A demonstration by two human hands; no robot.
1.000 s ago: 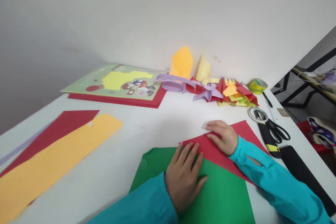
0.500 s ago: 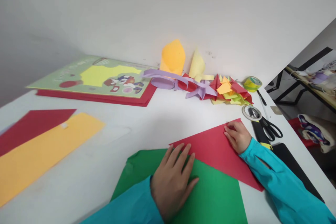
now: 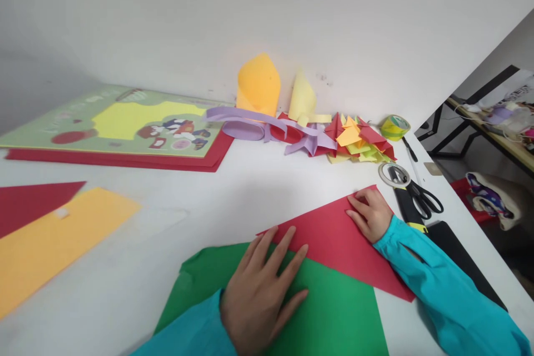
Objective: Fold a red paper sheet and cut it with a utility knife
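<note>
Lying between the two hands, the red triangular piece of paper runs its longest edge from beside the left fingertips down to the right, passing over the green paper sheet and onto the white table. Its far corner points away from the person, with the right hand nearest. That hand rests with fingers bent on the red piece; whether they pinch it cannot be told. The left hand is flat, fingers spread, tips by the red piece's left corner, palm above the green sheet.
</note>
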